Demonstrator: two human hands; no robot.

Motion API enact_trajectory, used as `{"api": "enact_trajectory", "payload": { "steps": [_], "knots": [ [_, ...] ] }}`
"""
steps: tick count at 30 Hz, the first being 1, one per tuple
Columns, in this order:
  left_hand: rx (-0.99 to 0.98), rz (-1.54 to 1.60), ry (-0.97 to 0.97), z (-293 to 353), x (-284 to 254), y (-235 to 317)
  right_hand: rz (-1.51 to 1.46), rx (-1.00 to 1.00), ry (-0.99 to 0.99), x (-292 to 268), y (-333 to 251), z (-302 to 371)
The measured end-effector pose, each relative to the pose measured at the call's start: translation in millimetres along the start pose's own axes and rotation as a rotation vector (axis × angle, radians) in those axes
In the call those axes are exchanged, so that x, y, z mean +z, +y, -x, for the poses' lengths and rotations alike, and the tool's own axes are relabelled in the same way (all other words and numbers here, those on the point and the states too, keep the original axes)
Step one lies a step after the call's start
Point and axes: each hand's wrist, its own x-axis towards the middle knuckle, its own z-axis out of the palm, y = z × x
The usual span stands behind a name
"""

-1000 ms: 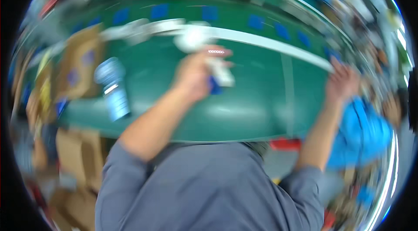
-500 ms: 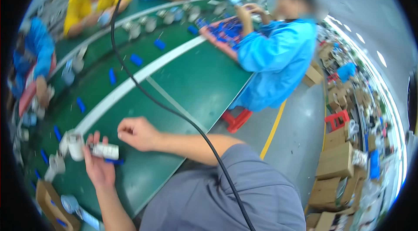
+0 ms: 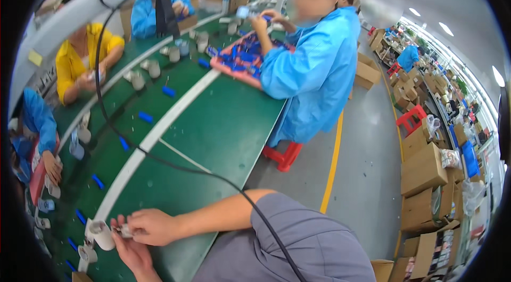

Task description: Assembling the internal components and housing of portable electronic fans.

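My left hand (image 3: 133,254) is palm up at the near left of the green table, with its fingers curled round a small white plastic piece (image 3: 124,230). Reaching across from the right, my right hand (image 3: 153,226) pinches the same piece, so most of it is hidden. Right beside my left fingertips is a white cup-shaped housing (image 3: 101,235), its round mouth facing up. I cannot tell whether it is joined to the piece. A second white housing (image 3: 87,253) lies close to it.
Blue cylinders (image 3: 145,117) and white housings (image 3: 154,68) line the belt. A black cable (image 3: 234,182) hangs across the view. At the far right of my table, a co-worker in blue (image 3: 314,74) handles parts over a pink tray (image 3: 238,81). Cardboard boxes (image 3: 424,169) line the aisle.
My right hand, apart before, has come to the white piece in my left hand and closed on it. The view has shifted, and the blue cylinder under the piece no longer shows.
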Motion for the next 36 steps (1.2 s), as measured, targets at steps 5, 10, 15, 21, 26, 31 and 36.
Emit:
{"api": "enact_trajectory", "payload": {
  "steps": [5, 10, 15, 21, 26, 31, 36],
  "knots": [
    [0.017, -0.107, 0.084, -5, 18, 2, 0.213, -0.129, 0.096, -2, -4, -16],
    [0.003, 0.024, 0.071, -12, 19, -6, 0.105, -0.021, -0.02, 0, 13, -16],
    [0.045, -0.009, 0.112, 3, 19, 2, -0.078, 0.194, -0.083, 17, -1, -17],
    [0.047, -0.062, 0.088, 0, 21, 4, -0.246, 0.367, -0.106, 10, -7, -22],
    [0.018, -0.167, 0.048, 0, 19, 2, -0.357, 0.432, -0.111, 8, -3, -23],
    [-0.001, -0.14, 0.061, 0, 20, 2, -0.344, 0.506, -0.225, 1, -1, -25],
    [0.024, -0.154, 0.063, -1, 17, 1, -0.432, 0.491, -0.187, 3, 5, -22]
  ]
}}
